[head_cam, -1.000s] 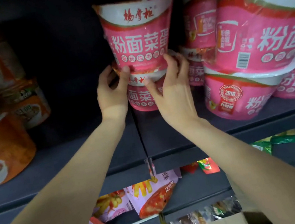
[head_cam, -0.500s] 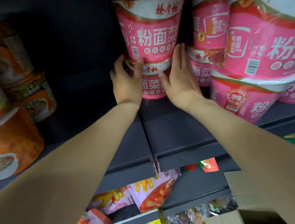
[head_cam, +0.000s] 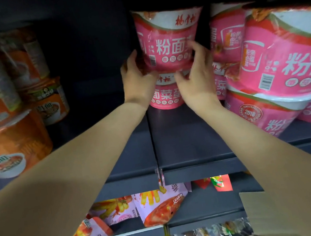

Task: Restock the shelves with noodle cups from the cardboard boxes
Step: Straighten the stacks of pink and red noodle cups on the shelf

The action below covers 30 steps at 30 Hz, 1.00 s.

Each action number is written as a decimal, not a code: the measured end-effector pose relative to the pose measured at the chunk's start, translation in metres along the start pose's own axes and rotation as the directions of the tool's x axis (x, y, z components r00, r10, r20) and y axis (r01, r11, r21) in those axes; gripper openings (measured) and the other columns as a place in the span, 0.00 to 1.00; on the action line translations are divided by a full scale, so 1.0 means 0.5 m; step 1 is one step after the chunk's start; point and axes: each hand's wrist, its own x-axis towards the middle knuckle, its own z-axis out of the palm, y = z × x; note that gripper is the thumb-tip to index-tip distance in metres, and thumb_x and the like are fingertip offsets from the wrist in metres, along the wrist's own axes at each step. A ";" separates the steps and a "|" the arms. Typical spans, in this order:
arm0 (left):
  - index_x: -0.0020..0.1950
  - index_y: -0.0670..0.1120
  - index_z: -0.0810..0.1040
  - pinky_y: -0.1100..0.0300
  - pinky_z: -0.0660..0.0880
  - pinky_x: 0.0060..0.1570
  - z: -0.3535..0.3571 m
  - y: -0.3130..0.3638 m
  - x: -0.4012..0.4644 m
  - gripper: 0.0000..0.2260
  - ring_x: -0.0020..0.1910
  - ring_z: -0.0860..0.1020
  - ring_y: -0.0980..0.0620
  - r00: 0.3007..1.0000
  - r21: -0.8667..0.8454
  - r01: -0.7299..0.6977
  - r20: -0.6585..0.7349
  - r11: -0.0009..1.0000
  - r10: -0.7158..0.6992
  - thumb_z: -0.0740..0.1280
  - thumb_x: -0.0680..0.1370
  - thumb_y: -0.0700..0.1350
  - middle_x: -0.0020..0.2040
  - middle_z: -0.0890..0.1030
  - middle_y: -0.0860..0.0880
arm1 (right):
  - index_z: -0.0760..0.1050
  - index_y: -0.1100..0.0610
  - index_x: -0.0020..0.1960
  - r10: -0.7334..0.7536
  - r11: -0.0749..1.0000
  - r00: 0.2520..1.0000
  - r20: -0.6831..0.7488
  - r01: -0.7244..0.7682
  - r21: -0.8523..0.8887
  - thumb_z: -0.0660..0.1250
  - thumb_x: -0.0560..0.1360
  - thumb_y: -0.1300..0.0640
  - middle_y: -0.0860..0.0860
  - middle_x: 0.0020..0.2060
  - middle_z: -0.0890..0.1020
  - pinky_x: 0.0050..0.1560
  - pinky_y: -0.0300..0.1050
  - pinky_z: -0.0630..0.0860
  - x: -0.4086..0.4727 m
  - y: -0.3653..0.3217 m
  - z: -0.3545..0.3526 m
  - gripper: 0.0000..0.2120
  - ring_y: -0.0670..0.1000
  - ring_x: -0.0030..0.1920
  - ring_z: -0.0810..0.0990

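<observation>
Two pink noodle cups stand stacked at the back of the dark shelf [head_cam: 185,139], just right of the seam where two shelf boards meet. The upper cup [head_cam: 168,39] sits on the lid of the lower cup [head_cam: 164,95]. The left hand [head_cam: 137,81] wraps the upper cup's lower left side, its grip closed against the wall with the thumb lying over the rim of the lower cup. The right hand [head_cam: 197,75] holds the upper cup's lower right side, fingers curled on it and the thumb reaching across the lower cup's lid.

The upper cup's white band carries red brush-style characters, too smeared to read; below, large white characters read 粉面, with a barcode at the left. The lower cup shows 面菜. To the right lie more pink cups [head_cam: 284,59] with 粉面, a barcode and a round seal reading 2016. Orange noodle tubs [head_cam: 8,142] stand at the left. Below, snack bags [head_cam: 137,211] printed with fries lie on a lower shelf, and a cardboard box [head_cam: 256,222] shows at the bottom right.
</observation>
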 end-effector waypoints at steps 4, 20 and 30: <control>0.73 0.45 0.66 0.71 0.75 0.46 -0.004 -0.024 0.015 0.27 0.55 0.78 0.58 0.987 -0.031 0.046 0.158 0.998 -0.040 0.70 0.75 0.40 0.61 0.78 0.49 | 0.44 0.62 0.77 0.063 0.978 0.998 0.014 -0.065 0.199 0.69 0.73 0.59 0.58 0.74 0.54 0.75 0.47 0.54 0.045 -0.007 0.007 0.43 0.54 0.75 0.55; 0.75 0.45 0.60 0.58 0.68 0.58 0.069 -0.059 -0.020 0.40 0.65 0.71 0.47 0.971 0.381 -0.038 -0.204 0.924 0.124 0.75 0.69 0.51 0.69 0.68 0.45 | 0.46 0.63 0.76 0.067 0.988 0.990 -0.126 -0.084 -0.132 0.76 0.62 0.39 0.61 0.72 0.58 0.74 0.55 0.51 0.082 -0.006 0.045 0.58 0.59 0.73 0.58; 0.72 0.47 0.65 0.60 0.68 0.58 0.056 -0.058 -0.038 0.31 0.64 0.72 0.48 0.955 0.270 -0.047 -0.270 0.962 0.122 0.72 0.72 0.47 0.66 0.73 0.46 | 0.41 0.59 0.77 -0.049 0.999 0.987 -0.150 0.046 -0.024 0.76 0.64 0.41 0.61 0.70 0.63 0.70 0.56 0.61 0.038 -0.005 0.050 0.58 0.58 0.68 0.66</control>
